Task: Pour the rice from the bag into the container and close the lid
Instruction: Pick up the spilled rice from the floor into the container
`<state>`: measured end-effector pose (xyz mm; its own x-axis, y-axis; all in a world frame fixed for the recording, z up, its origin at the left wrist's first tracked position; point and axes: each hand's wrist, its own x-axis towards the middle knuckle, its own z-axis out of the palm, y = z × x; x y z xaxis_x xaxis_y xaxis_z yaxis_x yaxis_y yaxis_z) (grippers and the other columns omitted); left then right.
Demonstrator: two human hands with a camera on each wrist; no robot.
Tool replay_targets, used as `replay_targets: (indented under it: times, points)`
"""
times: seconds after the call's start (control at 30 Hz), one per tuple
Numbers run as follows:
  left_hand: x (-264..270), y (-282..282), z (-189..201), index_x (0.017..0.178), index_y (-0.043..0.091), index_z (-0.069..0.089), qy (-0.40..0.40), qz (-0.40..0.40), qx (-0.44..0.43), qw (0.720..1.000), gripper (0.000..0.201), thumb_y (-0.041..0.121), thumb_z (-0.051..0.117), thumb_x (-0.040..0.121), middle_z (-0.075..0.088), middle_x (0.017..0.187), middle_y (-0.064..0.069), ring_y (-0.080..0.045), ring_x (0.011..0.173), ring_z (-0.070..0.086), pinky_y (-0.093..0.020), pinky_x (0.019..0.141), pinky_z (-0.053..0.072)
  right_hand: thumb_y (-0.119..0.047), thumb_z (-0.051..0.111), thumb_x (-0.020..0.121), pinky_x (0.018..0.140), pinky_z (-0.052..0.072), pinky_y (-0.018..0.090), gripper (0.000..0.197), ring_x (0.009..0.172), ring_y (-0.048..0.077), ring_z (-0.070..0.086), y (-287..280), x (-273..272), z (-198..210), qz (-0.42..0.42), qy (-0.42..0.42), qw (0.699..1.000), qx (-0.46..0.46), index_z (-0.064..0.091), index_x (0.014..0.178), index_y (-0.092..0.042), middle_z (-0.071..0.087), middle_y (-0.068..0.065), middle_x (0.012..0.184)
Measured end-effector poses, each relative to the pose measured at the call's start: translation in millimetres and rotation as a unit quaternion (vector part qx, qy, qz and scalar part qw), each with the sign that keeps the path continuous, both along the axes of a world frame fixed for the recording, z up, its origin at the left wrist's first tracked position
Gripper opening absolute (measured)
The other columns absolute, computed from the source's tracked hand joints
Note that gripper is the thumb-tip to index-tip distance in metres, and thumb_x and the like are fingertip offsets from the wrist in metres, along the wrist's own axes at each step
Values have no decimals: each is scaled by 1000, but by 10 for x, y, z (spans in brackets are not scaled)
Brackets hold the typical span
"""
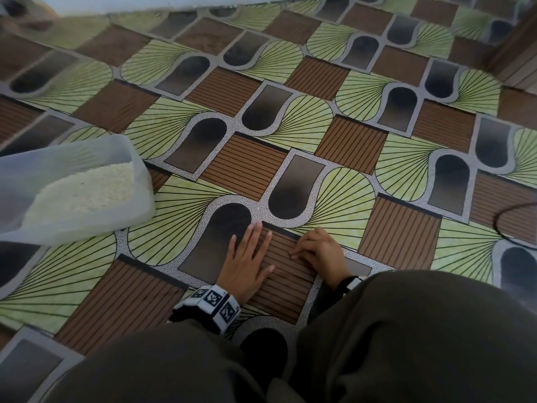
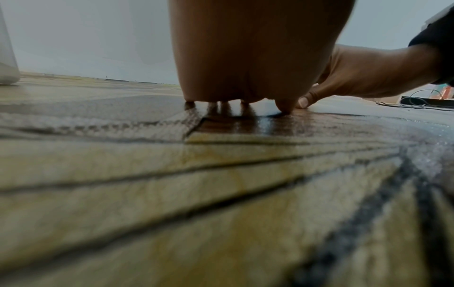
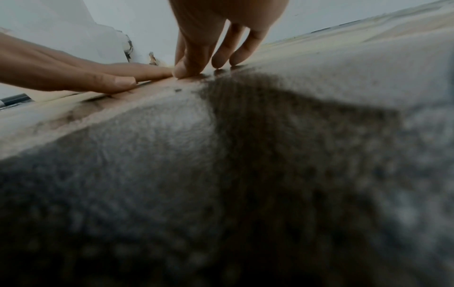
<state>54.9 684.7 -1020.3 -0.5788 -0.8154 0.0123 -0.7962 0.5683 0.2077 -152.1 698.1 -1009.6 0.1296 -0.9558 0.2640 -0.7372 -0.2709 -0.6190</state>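
No legible txt; wristband [image 1: 213,303] shows only b/w coded squares, no letters

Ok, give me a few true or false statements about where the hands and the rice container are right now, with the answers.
1. The translucent plastic container holds white rice. True.
2. A lid covers the container. False: it stands open and no lid is in view.
3. The left hand rests flat on the patterned floor mat. True.
4. The right hand grips the rice bag. False: its fingertips touch the mat and no bag is in view.
5. The container sits between the two hands. False: it is off to the left of both.
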Motion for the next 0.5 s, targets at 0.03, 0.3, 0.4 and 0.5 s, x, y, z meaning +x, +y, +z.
replay_targets:
  times: [0.03, 0.3, 0.4, 0.5]
  points:
    - [-5, -2, 2, 140, 13, 30, -3, 1, 1, 1000, 63, 52, 8, 95, 32, 146, -13, -24, 134, 25, -50, 107, 25, -37, 58, 73, 60, 32, 15, 24, 72, 6, 41, -1, 9, -7, 2, 8, 1000, -7, 73, 65, -19, 65, -4, 68]
    - [-20, -11, 84, 138, 13, 33, 0, -2, 17, 1000, 65, 51, 30, 86, 38, 144, -15, -25, 133, 26, -54, 98, 35, -42, 47, 76, 59, 24, 25, 30, 72, 13, 37, 16, 74, -45, -31, 200, 979, -38, 62, 61, -20, 57, -3, 64]
    - [-17, -14, 101, 138, 13, 34, -5, -3, 31, 999, 65, 51, 30, 85, 38, 144, -15, -25, 133, 26, -54, 97, 35, -42, 45, 79, 61, 25, 25, 32, 75, 15, 38, 27, 97, -3, -18, 208, 978, 10, 60, 62, -19, 57, -3, 66]
    - [0, -24, 112, 138, 14, 33, -6, -7, 36, 999, 64, 52, 30, 86, 39, 144, -14, -24, 133, 26, -54, 98, 34, -24, 56, 82, 66, 30, 19, 16, 80, 21, 50, -10, 35, 99, -78, -7, 987, 143, 60, 67, -19, 59, -3, 72]
